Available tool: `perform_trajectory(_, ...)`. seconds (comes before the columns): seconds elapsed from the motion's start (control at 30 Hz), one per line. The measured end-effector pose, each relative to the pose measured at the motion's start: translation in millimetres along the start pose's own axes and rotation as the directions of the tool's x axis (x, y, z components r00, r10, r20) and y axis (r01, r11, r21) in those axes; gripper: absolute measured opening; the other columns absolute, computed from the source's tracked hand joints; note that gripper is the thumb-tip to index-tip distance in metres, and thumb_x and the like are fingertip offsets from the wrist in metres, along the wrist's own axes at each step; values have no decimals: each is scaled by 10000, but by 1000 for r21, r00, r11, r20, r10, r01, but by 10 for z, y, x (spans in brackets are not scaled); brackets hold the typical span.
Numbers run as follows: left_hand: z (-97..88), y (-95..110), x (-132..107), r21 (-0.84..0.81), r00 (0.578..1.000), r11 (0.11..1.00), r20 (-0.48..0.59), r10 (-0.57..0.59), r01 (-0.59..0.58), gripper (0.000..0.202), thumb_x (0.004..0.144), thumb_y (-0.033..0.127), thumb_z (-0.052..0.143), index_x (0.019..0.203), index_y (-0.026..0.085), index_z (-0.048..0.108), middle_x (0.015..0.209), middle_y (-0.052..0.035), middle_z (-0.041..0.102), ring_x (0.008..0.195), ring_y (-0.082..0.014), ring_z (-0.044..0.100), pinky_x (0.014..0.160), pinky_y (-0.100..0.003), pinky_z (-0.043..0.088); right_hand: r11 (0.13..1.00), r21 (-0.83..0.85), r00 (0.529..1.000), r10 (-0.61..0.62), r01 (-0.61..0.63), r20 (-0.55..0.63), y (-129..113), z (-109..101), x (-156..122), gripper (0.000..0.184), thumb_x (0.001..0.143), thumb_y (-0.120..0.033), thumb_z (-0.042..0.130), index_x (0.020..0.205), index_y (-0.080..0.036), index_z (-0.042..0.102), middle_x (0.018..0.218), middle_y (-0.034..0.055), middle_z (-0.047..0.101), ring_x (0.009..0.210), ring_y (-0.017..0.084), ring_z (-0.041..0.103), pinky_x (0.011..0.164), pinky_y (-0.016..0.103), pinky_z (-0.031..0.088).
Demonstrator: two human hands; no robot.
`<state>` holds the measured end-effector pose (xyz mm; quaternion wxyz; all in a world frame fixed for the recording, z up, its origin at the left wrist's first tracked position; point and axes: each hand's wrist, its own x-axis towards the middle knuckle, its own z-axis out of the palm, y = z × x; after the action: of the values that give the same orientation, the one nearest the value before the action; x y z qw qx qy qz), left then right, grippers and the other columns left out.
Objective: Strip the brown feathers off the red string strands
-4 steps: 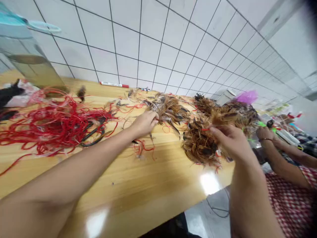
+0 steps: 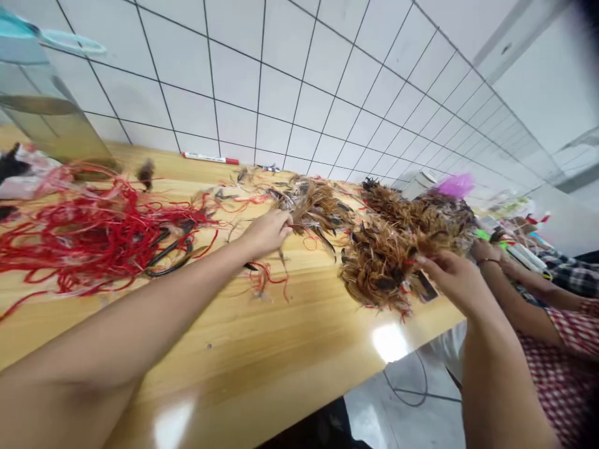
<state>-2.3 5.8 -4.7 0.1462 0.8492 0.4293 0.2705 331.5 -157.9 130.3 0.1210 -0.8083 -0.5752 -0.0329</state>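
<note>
Brown and black rooster-like feathers lie on the wooden table in a loose strip [image 2: 311,209] and a large heaped clump [image 2: 379,265]. My left hand [image 2: 269,234] rests at the strip's near end, fingers gathered against the feathers; I cannot tell whether it grips any. My right hand [image 2: 449,280] pinches into the clump's right side, with feathers between its fingers. A tangle of red cord [image 2: 93,240] lies far to the left of both hands, with black-handled scissors [image 2: 171,255] at its edge.
A marker [image 2: 210,158] lies by the tiled wall behind the table [image 2: 281,349]. A purple bag [image 2: 456,185] stands at the far end. A co-worker's hands [image 2: 486,252] and checkered sleeve [image 2: 561,368] are at the right. The table's edge drops to the floor at the lower right.
My right hand has shifted right and slightly down along the feather clump. The co-worker's hands have moved a little left. My left hand stays nearly in place.
</note>
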Motion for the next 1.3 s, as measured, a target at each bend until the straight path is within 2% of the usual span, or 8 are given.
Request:
perform_trajectory(0.17,29,-66,-23,6,999,999,26,-35,35,136,839,265,453,871,197,567,905,-50,637,848,-211,581,744,-320,434,942,-319,970,169,-106,175,231,216,-39,374,841,-514,454,782,-190,632,725,93,666,669,221,599,555,285,347)
perform_trajectory(0.43,15,-79,-31,16,999,1000,23,-26,26,133,822,235,464,875,187,577,916,-56,640,844,-208,585,755,-322,432,918,-395,927,114,40,358,175,561,-109,325,851,-452,483,957,-203,662,875,137,708,803,256,646,612,299,359)
perform_trajectory(0.6,12,-110,-16,6,1000,1000,21,-22,22,131,815,221,467,868,183,581,924,-61,644,845,-208,587,763,-325,433,898,-441,929,153,13,338,138,441,-133,341,849,-468,471,1029,-238,647,925,127,716,842,262,659,608,301,371)
perform_trajectory(0.77,-14,-114,-12,6,999,1000,28,-27,27,132,814,221,468,861,183,586,918,-62,648,847,-212,588,762,-324,436,941,-339,936,108,13,335,175,205,-93,326,838,-443,496,1032,-244,666,863,88,723,787,236,661,616,298,395)
perform_trajectory(0.97,-5,-129,-7,-5,1000,1000,-7,-23,23,158,816,211,455,861,186,604,918,-65,656,851,-215,588,770,-330,441,946,-323,996,56,-30,72,217,-146,-160,361,864,-461,461,1004,-203,670,897,127,696,780,267,638,599,334,404)
perform_trajectory(1.13,-26,-111,-5,-49,993,999,-119,-25,20,171,817,182,449,857,180,616,878,-66,653,820,-208,579,767,-330,442,969,-226,960,-152,97,-237,-203,-66,-355,335,852,-427,519,1078,-209,636,995,114,634,737,227,609,634,338,436)
perform_trajectory(1.2,-60,-109,6,-99,980,995,-195,-41,22,162,810,157,455,856,176,609,870,-60,646,819,-193,576,775,-319,440,959,-185,929,-257,212,-267,-520,72,-441,350,868,-407,509,1127,-197,614,1014,117,619,763,225,609,645,331,443)
perform_trajectory(1.3,-135,-138,32,-178,943,982,-313,-116,62,126,792,126,477,826,176,587,860,-43,635,821,-168,566,779,-294,434,888,-108,868,-460,447,-186,-1077,308,-571,327,902,-326,467,1187,-203,572,1048,103,623,814,208,609,679,306,440)
